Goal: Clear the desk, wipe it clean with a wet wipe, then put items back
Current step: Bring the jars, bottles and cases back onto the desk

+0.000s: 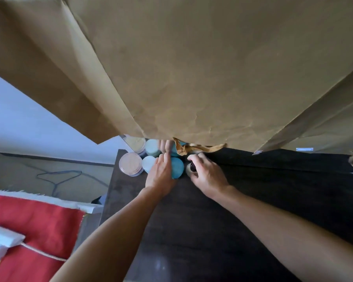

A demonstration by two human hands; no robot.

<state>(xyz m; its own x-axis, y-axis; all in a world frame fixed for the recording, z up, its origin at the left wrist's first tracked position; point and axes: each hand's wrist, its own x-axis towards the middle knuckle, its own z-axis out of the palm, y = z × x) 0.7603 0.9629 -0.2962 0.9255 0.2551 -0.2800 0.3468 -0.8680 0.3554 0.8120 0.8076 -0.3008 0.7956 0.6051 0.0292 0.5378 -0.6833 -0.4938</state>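
A dark wooden desk stands against a mirror covered with brown paper. At its far left corner sit a clear jar with a peach lid, a pale blue-lidded jar and a teal round jar. My left hand lies with straight fingers against the teal jar's left side. My right hand curls around a small dark object just right of the teal jar. The jars' reflections show under the paper's torn edge.
Left of the desk lies a red cloth with white trim, bearing a white packet. A dark cable runs over the floor by the wall. Torn paper strips hang above the hands.
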